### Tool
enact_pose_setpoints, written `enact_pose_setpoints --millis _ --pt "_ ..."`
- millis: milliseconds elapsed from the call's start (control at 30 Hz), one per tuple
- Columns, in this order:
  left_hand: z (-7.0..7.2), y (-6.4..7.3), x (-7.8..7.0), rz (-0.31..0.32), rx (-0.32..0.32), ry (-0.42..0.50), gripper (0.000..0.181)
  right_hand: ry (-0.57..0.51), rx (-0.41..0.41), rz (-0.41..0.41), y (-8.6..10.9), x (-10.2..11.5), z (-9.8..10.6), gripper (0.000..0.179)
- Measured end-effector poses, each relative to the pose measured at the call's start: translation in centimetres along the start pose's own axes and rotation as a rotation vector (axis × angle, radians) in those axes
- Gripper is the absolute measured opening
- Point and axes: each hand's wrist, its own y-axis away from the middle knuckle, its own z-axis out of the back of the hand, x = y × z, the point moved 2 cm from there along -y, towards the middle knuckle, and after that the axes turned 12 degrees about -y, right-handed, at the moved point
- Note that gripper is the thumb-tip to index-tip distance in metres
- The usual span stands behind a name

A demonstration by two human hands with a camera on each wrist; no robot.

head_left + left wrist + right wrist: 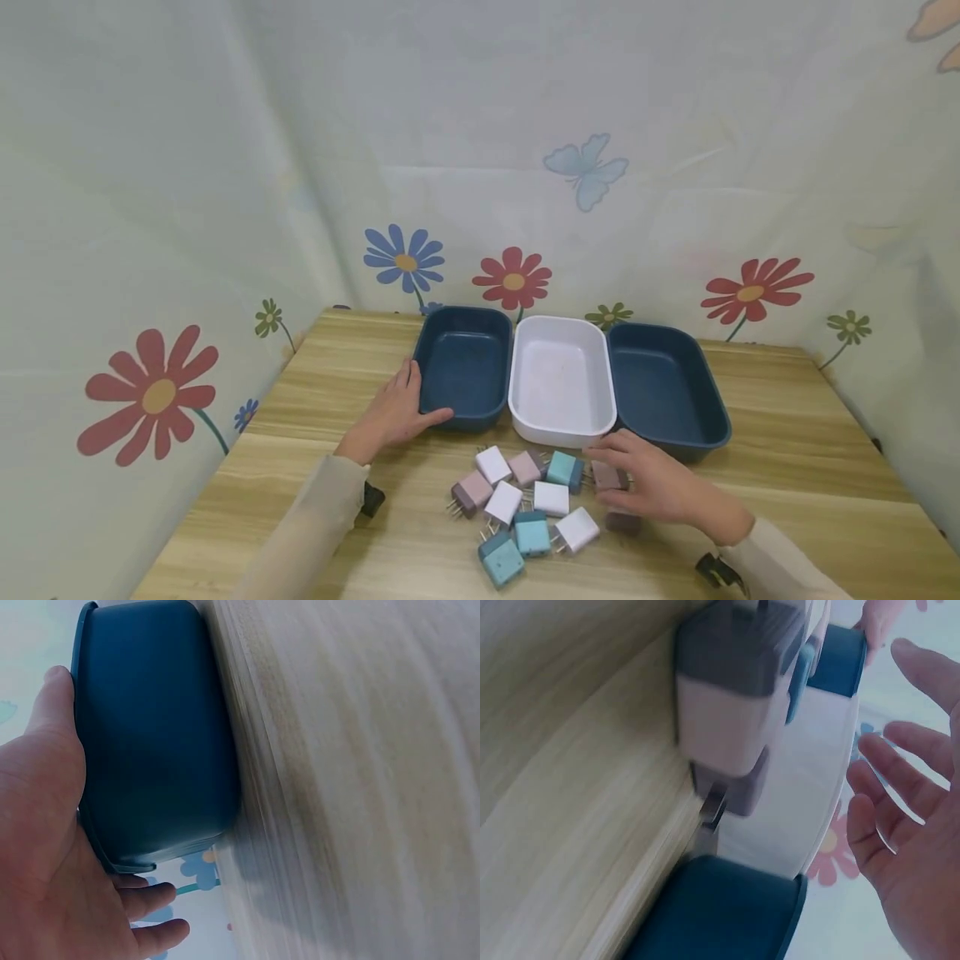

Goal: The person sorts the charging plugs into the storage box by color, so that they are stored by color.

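So the left hand (397,412) is resting against the near left corner of the left blue tray (463,371), fingers relaxed and spread, just touching it rather than clenching. The right hand (656,482) is hovering over the right end of a loose bunch of plugs (551,498) — its fingers are curving slightly but gripping nothing, and a pink plug (724,724) is sitting near them. White plugs (577,530), teal plugs (532,533) and more pink ones are lying on the wooden table (300,383), prongs poking out every which way. The white tray (562,379) is standing between the left blue tray and the right blue tray (660,383) — behind them, a flowery cloth (465,100) is hanging.
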Motion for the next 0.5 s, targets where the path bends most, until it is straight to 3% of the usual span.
enact_pose_setpoints --millis 133,500 --pt "-0.1 0.0 0.1 0.009 0.000 -0.001 0.113 -0.046 0.082 0.031 -0.4 0.5 -0.6 0.049" --pt "-0.3 0.0 0.2 0.015 0.007 0.017 0.115 -0.023 0.263 0.081 -1.2 1.0 -2.4 0.037"
